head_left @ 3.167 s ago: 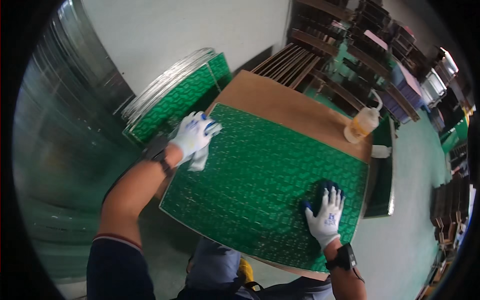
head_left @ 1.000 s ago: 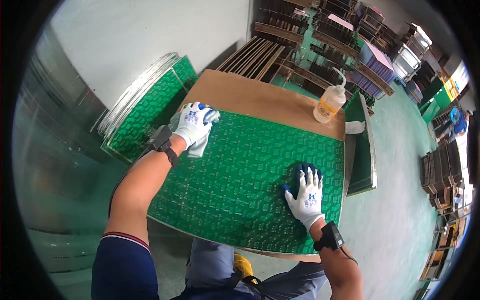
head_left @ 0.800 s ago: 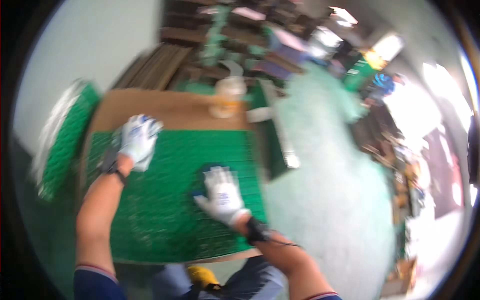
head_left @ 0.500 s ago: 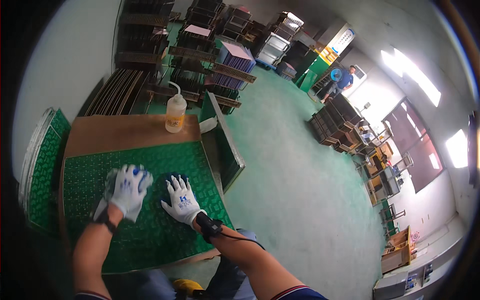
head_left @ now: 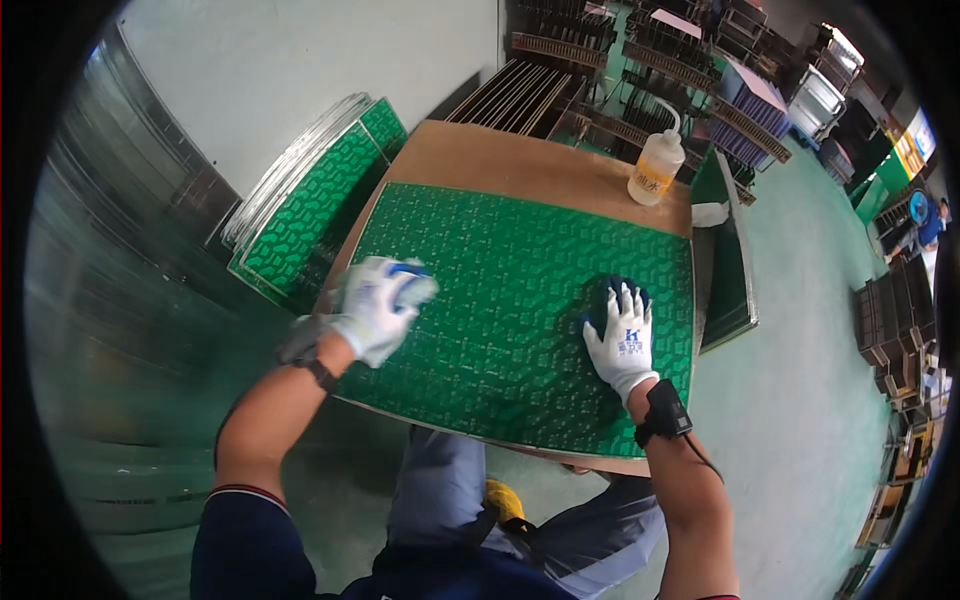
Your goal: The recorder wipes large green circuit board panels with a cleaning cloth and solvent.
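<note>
A large green framed panel with a repeated pattern (head_left: 500, 330) lies flat on a brown board (head_left: 440, 150). At its left edge, my left hand (head_left: 378, 308), in a white glove with blue palm coating, is closed on a pale grey cloth (head_left: 303, 338); motion blurs it, and most of the cloth is hidden under the hand. Near the panel's right side my right hand (head_left: 625, 345), gloved the same way, rests flat with fingers spread and holds nothing. Beyond the panel, at the far right corner of the board, stands a squeeze bottle with a bent spout (head_left: 657, 168).
More green framed panels (head_left: 310, 205) lean at the left by the wall. Another framed panel (head_left: 735, 250) stands upright against the table's right side, near a white object (head_left: 709, 214). Racks (head_left: 600, 60) fill the back. A person (head_left: 932, 225) is far off at right.
My left hand has slid across the panel to its left edge with the cloth. My right hand now rests nearer the panel's right edge. The view has swung left.
</note>
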{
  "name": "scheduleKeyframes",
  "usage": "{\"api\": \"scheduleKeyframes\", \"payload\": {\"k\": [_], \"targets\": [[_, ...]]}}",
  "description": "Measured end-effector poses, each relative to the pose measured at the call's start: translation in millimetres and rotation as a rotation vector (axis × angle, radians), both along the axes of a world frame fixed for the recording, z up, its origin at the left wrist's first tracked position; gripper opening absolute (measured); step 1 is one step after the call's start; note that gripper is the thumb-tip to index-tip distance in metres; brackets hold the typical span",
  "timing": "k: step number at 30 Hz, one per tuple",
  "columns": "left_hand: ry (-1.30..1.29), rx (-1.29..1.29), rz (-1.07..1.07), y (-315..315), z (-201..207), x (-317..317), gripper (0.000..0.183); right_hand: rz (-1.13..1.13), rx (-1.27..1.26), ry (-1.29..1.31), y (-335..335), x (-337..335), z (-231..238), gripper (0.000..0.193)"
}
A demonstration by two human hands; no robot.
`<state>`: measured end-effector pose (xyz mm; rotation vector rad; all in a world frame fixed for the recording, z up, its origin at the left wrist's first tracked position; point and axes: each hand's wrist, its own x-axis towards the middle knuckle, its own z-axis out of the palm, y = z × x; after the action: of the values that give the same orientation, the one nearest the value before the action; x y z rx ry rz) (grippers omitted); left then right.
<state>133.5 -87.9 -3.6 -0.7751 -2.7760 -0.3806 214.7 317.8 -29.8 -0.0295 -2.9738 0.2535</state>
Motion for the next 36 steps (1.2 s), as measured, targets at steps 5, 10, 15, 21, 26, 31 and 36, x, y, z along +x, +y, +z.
{"api": "scheduleKeyframes", "payload": {"k": [5,10,15,21,26,31,36], "targets": [[-0.057,0.063,-0.475,138.1,-12.2,24.6,0.054,0.036,-0.032,0.038,-5.8,-0.8,-12.6,0.075],[0.011,-0.023,-0.687,119.7,-13.8,43.1,0.057,0.011,-0.037,0.046,2.1,4.7,-16.6,0.071],[0.011,-0.112,-0.207,4.5,1.0,26.4,0.051,0.01,-0.026,0.075,-0.3,2.7,-9.2,0.071],[-0.115,0.096,0.012,8.0,-0.8,-19.3,0.046,0.038,-0.064,0.119,-5.6,-3.1,-4.4,0.068],[0.189,0.3,-0.131,72.0,55.5,-9.9,0.055,0.04,-0.07,0.123,1.8,3.2,-11.0,0.068],[0.209,-0.108,-0.517,31.7,2.5,35.8,0.045,0.059,-0.06,0.131,0.2,2.0,-17.1,0.07],[0.072,-0.275,-0.471,76.1,6.1,66.0,0.031,0.03,-0.031,0.08,-2.7,2.2,-3.4,0.07]]}}
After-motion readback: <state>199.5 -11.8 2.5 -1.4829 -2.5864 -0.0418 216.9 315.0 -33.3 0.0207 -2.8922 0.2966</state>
